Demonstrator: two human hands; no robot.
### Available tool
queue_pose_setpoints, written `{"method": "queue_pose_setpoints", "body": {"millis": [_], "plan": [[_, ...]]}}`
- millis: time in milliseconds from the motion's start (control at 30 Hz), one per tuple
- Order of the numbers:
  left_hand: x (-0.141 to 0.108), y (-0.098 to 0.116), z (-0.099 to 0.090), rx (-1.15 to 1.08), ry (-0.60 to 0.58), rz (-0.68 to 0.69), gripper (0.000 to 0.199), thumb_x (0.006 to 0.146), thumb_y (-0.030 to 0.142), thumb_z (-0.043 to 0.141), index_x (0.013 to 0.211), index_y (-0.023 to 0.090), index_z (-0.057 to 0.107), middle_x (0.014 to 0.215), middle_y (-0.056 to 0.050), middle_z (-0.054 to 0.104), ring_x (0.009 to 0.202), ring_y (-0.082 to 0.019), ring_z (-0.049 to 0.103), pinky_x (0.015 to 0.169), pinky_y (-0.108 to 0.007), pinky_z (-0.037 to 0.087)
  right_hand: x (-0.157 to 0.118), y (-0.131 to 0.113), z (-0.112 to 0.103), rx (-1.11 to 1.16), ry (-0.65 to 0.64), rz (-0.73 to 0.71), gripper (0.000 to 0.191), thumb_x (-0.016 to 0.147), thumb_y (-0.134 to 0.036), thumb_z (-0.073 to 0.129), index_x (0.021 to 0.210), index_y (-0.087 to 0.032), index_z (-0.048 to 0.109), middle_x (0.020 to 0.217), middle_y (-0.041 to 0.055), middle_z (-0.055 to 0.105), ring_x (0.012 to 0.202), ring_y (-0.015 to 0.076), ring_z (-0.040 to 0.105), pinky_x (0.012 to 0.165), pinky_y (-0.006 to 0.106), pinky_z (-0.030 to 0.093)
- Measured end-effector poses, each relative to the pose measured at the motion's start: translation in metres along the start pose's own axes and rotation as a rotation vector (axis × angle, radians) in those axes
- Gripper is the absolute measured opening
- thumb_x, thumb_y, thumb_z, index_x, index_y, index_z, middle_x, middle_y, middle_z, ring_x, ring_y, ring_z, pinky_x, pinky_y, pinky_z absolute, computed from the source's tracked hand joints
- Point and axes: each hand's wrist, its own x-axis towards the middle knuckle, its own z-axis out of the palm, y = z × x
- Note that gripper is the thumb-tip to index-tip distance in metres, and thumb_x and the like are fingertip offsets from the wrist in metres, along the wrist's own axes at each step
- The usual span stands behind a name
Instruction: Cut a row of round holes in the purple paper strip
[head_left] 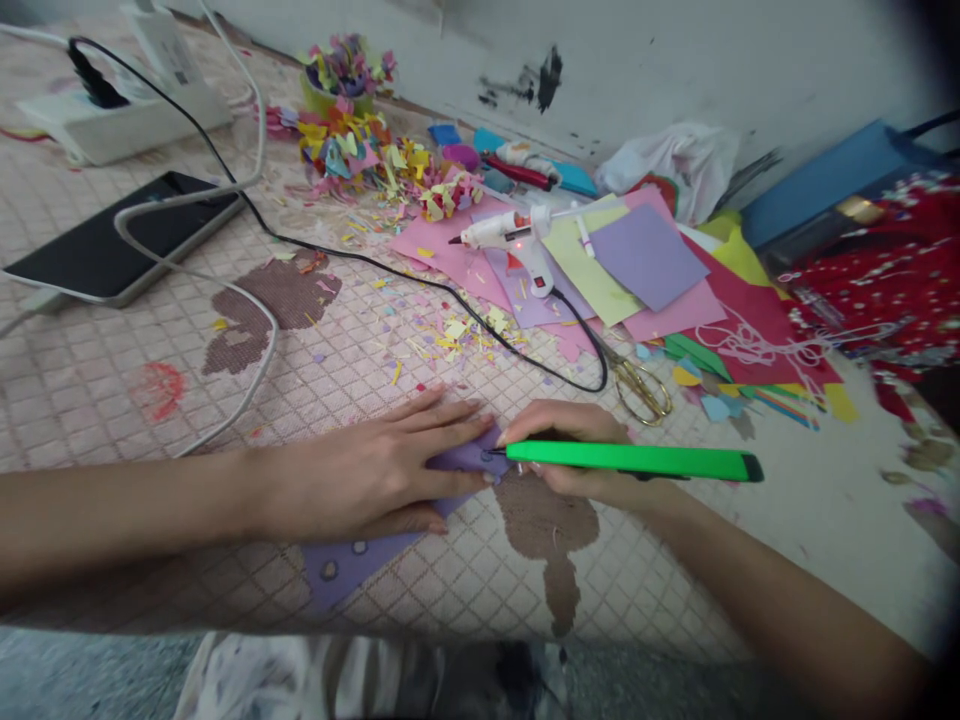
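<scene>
A strip of purple paper (330,578) lies on the patterned cloth near the table's front edge. Small dark-edged rings or holes show along it; I cannot tell which. My left hand (375,465) presses flat on the paper, fingers stretched to the right, covering its middle. My right hand (577,425) grips a bright green utility knife (637,459) with a black end. The knife's thin dark tip touches the paper beside a small ring, close to the left fingertips.
Behind the hands are a white glue gun (517,232), coloured paper sheets (649,255), gold-handled scissors (641,390) and paper scraps (367,155). A black cord (352,255) crosses the cloth. On the left lie a tablet (127,240) and a power strip (135,125).
</scene>
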Motion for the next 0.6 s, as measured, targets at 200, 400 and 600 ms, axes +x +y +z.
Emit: {"method": "queue_pose_setpoints", "body": {"millis": [200, 400, 600], "plan": [[-0.0001, 0.0007, 0.0000, 0.012, -0.003, -0.005, 0.039, 0.100, 0.033, 0.052, 0.135, 0.019, 0.058, 0.158, -0.020, 0.032, 0.149, -0.034, 0.027, 0.121, -0.058, 0.021, -0.0040, -0.0077, 0.0084, 0.045, 0.219, 0.064, 0.019, 0.079, -0.010, 0.063, 0.092, -0.019, 0.072, 0.081, 0.0024, 0.073, 0.060, 0.0113, 0.065, 0.052, 0.021, 0.051], [-0.0002, 0.0003, 0.0000, 0.006, 0.002, -0.010, 0.040, 0.099, 0.032, 0.054, 0.136, 0.019, 0.057, 0.159, -0.018, 0.031, 0.149, -0.033, 0.026, 0.122, -0.056, 0.021, -0.0041, -0.0075, 0.0108, -0.012, 0.192, 0.084, 0.023, 0.076, -0.005, 0.062, 0.091, -0.019, 0.073, 0.076, 0.0008, 0.072, 0.060, 0.0108, 0.065, 0.049, 0.018, 0.048], [0.0001, 0.0003, 0.0010, 0.009, -0.003, -0.002, 0.040, 0.100, 0.033, 0.052, 0.136, 0.016, 0.058, 0.158, -0.022, 0.031, 0.148, -0.036, 0.028, 0.120, -0.059, 0.023, -0.0016, -0.0089, 0.0106, -0.064, 0.179, 0.051, 0.025, 0.075, -0.005, 0.057, 0.090, -0.017, 0.072, 0.073, 0.0001, 0.071, 0.059, 0.0103, 0.065, 0.053, 0.019, 0.050]]}}
